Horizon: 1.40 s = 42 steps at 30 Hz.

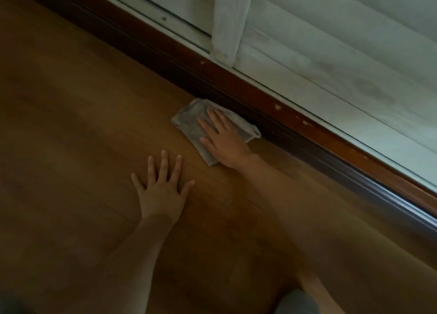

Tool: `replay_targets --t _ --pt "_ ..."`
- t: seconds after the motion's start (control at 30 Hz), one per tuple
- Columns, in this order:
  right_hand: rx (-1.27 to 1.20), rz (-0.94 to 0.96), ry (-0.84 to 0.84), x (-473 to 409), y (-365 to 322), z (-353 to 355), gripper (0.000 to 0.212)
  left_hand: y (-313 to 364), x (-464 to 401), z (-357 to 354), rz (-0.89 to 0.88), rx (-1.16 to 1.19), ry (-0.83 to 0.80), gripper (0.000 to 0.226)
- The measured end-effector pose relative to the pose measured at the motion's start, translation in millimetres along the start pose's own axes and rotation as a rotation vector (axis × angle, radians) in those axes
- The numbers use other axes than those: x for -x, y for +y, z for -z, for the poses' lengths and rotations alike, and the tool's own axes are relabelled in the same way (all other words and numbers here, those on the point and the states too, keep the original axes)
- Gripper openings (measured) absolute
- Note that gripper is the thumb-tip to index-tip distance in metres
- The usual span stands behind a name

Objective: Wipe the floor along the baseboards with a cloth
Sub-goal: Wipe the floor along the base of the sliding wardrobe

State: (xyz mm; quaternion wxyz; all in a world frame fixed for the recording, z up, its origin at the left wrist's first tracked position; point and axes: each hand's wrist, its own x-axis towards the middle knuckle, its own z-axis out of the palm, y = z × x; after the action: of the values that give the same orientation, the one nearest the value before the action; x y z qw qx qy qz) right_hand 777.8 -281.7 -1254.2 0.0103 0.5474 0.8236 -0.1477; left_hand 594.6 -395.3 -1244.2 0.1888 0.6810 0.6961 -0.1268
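1. Baseboard [236,93]: a dark red-brown strip running diagonally from upper left to lower right; it is the landmark for all positions below. Its lower edge meets the wooden floor [71,115] in a shadowed line.
2. Cloth [189,122]: grey, folded, lying flat on the floor. Its far edge lies against or just beside the foot of the baseboard; shadow hides whether they touch. One corner points away from the baseboard toward the person.
3. Right hand [224,141]: palm down on the cloth, fingers [212,117] straight and spread, pressing the fabric without curling round it. The fingertips point along the baseboard toward its upper-left end.
4. Left hand [163,190]: flat on bare floor, farther from the baseboard than the cloth, fingers straight and splayed, holding nothing.
5. Open floor: bare boards stretch alongside the baseboard beyond the cloth toward the upper left, and likewise toward the lower right.
6. Above the baseboard: a pale frame [295,101] follows its upper edge, and a white upright strip [227,25] comes down to it.
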Motion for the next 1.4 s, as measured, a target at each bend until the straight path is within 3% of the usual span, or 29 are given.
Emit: replay_targets --t 0.1,0.2,0.33,0.57,0.67,0.8,0.93,1.0,1.13,1.23,1.4 --pt "0.012 0.027 -0.038 -22 -7 -2 0.057 0 -1 0 -0.006 -0.015 -0.004 0.071" --pt "0.045 0.037 0.062 26 14 -8 0.057 0 -1 4 -0.021 0.006 -0.029 0.070" --pt "0.083 -0.014 0.026 73 27 -18 0.058 -1 0 7 -0.026 0.003 -0.042 0.072" --pt "0.072 0.096 -0.049 -70 -37 6 0.057 -2 -5 6 -0.031 -0.001 -0.042 0.073" --pt "0.146 0.141 -0.119 -88 -44 13 0.059 -1 -4 4 -0.034 -0.005 -0.025 0.073" --pt "0.381 0.342 -0.174 -37 -13 21 0.071 -1 -3 2 -0.042 -0.014 -0.012 0.072" --pt "0.456 0.570 -0.243 -4 27 25 0.071 -1 -2 3 -0.037 0.002 -0.015 0.071" --pt "0.471 0.541 -0.319 -12 28 25 0.071 0 -1 4 -0.033 -0.002 -0.012 0.072" --pt "0.446 0.454 -0.263 -65 -7 22 0.075 -1 -1 0 -0.025 0.000 0.008 0.074" --pt "0.378 0.331 -0.331 -102 -28 31 0.075 0 -1 1 -0.017 0.023 -0.004 0.071" --pt "0.302 0.275 -0.240 -56 -7 18 0.081 0 0 3 -0.029 0.030 -0.010 0.075"
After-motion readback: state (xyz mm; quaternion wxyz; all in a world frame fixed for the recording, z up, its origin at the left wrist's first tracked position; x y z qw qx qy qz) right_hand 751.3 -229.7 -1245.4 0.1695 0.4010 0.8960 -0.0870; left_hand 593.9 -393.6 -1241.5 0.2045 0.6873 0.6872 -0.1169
